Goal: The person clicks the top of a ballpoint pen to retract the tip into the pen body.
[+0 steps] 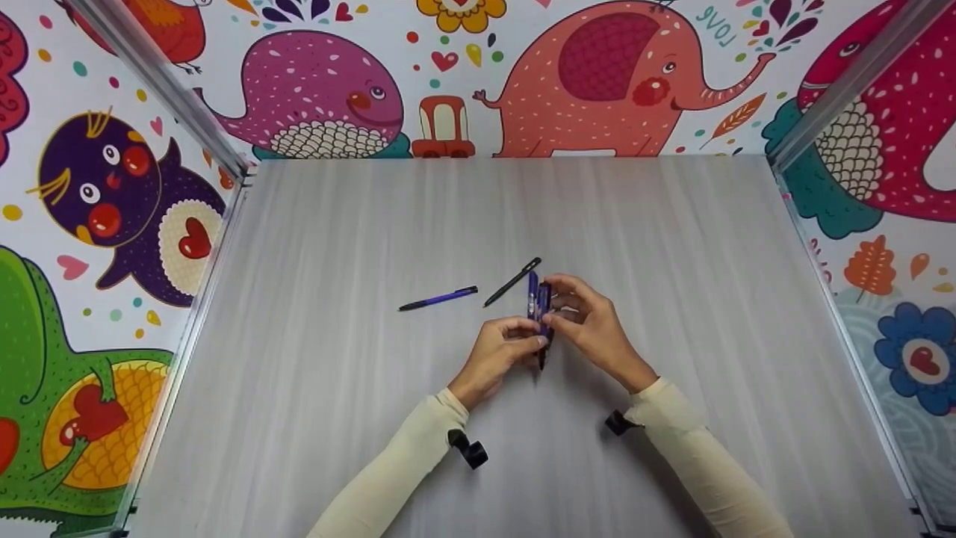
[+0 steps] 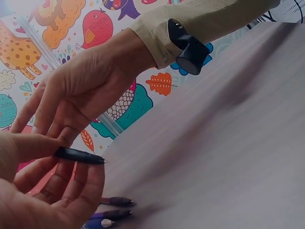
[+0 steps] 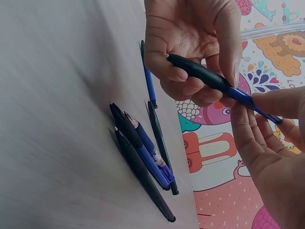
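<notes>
Both hands hold one pen (image 3: 200, 73) with a blue barrel and a black grip, its bare tip showing. In the head view my left hand (image 1: 493, 357) pinches the pen by its grip end, tip toward me. My right hand (image 1: 601, 332) pinches the blue barrel near the clip end, thumb on one side and fingers on the other. The left wrist view shows only the black grip (image 2: 78, 155) past the left thumb. Below the hands lie a black pen (image 3: 147, 183), a blue pen with black grip (image 3: 147, 160) and a printed purple-blue pen (image 3: 145, 136), close together.
Left of the hands, a blue pen (image 1: 441, 299) lies on the grey table (image 1: 336, 224). A black pen (image 1: 512, 282) lies slanted just beyond them. Printed cartoon walls and metal rails (image 1: 844, 314) edge the table. A black wrist mount (image 1: 469, 450) sits on the left sleeve.
</notes>
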`<state>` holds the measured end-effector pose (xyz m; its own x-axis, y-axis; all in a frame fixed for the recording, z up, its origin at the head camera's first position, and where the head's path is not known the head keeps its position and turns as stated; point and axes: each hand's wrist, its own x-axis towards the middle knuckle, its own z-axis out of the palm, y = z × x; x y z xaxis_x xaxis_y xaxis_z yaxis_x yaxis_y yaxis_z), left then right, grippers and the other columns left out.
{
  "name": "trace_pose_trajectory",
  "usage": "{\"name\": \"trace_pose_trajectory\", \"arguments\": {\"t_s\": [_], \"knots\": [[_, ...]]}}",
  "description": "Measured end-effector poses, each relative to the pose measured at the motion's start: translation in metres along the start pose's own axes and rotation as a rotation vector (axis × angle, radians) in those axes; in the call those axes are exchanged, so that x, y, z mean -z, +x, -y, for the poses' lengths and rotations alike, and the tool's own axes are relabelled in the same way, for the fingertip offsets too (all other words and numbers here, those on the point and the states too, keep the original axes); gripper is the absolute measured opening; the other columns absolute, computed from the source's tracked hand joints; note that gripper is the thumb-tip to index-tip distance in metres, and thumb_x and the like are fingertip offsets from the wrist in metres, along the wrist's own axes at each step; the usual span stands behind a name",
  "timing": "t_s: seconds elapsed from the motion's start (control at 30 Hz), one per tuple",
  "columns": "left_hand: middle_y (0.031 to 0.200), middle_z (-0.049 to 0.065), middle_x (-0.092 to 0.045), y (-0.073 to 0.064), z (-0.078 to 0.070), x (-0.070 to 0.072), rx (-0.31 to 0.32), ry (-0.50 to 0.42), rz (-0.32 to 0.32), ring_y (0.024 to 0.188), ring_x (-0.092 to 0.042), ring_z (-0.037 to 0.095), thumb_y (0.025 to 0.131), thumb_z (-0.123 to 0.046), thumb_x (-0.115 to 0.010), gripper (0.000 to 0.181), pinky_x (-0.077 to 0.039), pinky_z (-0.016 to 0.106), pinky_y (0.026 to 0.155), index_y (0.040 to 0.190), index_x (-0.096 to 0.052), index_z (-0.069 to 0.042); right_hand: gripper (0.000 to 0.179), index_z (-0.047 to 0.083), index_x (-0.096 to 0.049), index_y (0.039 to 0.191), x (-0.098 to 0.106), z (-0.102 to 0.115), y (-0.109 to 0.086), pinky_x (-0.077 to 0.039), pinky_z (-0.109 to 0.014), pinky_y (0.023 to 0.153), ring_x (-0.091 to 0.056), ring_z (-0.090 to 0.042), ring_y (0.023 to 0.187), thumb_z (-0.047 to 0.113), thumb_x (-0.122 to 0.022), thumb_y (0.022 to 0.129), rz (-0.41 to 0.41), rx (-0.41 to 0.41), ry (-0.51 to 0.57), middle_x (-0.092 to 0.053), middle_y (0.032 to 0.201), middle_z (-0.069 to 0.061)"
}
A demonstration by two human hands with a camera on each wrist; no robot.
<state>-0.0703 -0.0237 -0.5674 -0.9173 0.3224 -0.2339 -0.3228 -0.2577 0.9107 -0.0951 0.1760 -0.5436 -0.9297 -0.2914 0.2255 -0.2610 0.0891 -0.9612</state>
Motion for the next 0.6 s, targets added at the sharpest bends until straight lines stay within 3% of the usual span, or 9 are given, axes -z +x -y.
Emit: {"name": "trace_pose_trajectory", "arguments": {"t_s": [0.27,0.6], "knots": [[0.100,0.007,-0.077,0.0013,0.0009,0.0003,-0.007,0.023,-0.016,0.085,-0.073,0.017,0.095,-0.002,-0.080,0.019,-0.063,0.033,0.073,0.113,-0.078,0.004,0.053,0.000,-0.063,0.146,0.0002,-0.0012,0.0035,-0.063,-0.033,0.093,-0.073,-0.034,0.109,-0.011,-0.078,0.096,-0.007,-0.019,-0.008,-0.069,0.130,-0.023],[0.102,0.008,-0.077,0.0006,0.0018,-0.0005,0.005,0.036,-0.038,0.087,-0.073,0.018,0.095,-0.002,-0.080,0.018,-0.064,0.035,0.074,0.112,-0.079,0.003,0.052,-0.009,-0.060,0.146,0.0006,-0.0022,0.0052,-0.062,-0.033,0.094,-0.073,-0.029,0.109,-0.010,-0.077,0.097,0.003,-0.038,-0.008,-0.069,0.132,-0.025]]}}
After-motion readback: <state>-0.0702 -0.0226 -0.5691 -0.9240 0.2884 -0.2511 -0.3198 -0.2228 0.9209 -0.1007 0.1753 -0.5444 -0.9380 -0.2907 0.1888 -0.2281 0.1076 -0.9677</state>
